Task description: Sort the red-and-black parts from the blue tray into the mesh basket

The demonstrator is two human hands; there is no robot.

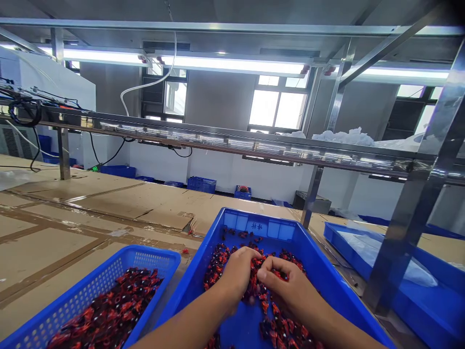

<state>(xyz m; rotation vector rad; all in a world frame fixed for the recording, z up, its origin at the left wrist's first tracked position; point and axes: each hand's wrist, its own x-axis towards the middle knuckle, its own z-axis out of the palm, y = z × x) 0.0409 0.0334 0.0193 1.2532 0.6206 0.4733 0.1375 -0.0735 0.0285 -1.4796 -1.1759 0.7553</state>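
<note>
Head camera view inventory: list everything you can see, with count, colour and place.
Solid blue plastic crate: one, blue, centre foreground, under the hands.
Small glossy red-and-black pieces: many, red and black, in that crate and the basket.
Perforated blue plastic basket: one, blue, lower left.
Blue plastic tray: one, blue, right, holding a clear plastic bag.
Brown cardboard sheets: several, brown, covering the bench.
Fluorescent tube lights: several, white, overhead.
Left hand: one, among the pieces.
Right hand: one, among the pieces.

Marking: two dark printed characters on a white label (256, 226), too small to read with certainty
Carrier: far wall of the blue plastic crate (240, 219)
Other sign: green lit display (95, 168), digits illegible
</note>
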